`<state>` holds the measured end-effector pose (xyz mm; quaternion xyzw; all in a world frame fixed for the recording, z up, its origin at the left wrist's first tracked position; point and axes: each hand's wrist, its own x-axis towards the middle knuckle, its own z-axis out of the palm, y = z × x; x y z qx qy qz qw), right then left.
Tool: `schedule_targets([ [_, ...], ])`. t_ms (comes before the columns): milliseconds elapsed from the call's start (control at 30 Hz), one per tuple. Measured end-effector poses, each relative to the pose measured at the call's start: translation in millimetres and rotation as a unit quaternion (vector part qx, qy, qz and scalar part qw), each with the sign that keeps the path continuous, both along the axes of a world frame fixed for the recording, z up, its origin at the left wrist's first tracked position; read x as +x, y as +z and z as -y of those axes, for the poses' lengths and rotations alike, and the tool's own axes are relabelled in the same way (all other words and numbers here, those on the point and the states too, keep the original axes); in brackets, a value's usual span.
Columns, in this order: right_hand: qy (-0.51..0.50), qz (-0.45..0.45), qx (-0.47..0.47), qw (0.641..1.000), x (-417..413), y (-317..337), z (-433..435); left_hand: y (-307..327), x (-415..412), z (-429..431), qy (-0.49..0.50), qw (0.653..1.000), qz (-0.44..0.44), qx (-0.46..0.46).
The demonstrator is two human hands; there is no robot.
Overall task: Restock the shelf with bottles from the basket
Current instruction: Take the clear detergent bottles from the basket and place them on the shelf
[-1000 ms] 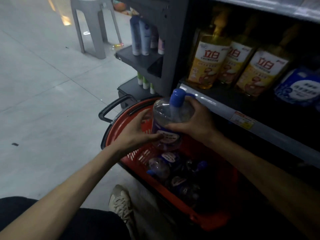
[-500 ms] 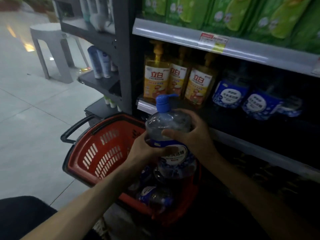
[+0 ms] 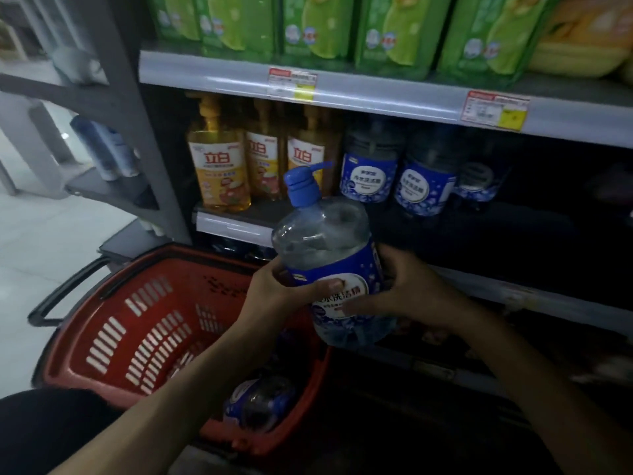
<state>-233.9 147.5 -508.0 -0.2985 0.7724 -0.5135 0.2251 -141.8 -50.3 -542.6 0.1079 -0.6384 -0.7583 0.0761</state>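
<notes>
A clear pump bottle [image 3: 325,241] with a blue cap and blue label is held upright, slightly tilted, above the red basket [image 3: 137,323]. My left hand [image 3: 277,286] grips its left side and my right hand [image 3: 400,293] grips its right side. The bottle hangs in front of the middle shelf [image 3: 233,222]. At least one more blue-labelled bottle [image 3: 257,402] lies in the basket. Matching blue-labelled bottles [image 3: 370,173] stand on the shelf to the right of yellow pump bottles [image 3: 219,169].
The shelf is dark to the right of the blue bottles. Green refill packs [image 3: 322,25] fill the shelf above, with price tags [image 3: 291,80] on its edge. A grey side rack [image 3: 102,159] holds tubes at the left. The tiled floor [image 3: 51,234] lies left of the basket.
Both hands have lifted the bottle out of the basket and up toward the middle shelf. My right hand slid from the bottle's shoulder down to its label, and my view tilted upward.
</notes>
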Motion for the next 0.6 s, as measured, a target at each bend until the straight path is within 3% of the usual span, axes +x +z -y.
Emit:
schedule_targets([
  [133, 0.030, -0.012, 0.000, 0.999, -1.8, -8.5, -31.9, 10.4, -11.1, -28.1, -0.044, 0.993, -0.038, -0.104],
  [333, -0.129, -0.084, -0.070, 0.986, -10.6, -36.3, -75.3, 22.5, -48.0, -68.4, -0.103, 0.953, -0.112, -0.261],
  [433, -0.228, -0.068, -0.112, 0.965, -22.4, -44.1, -102.5, 30.1, -74.5, -94.6, -0.133, 0.927, -0.167, -0.309],
  [600, -0.288, -0.072, -0.113, 0.948, -48.4, -51.4, -146.4, 26.5, -126.4, -137.3, -0.148, 0.875, -0.252, -0.387],
])
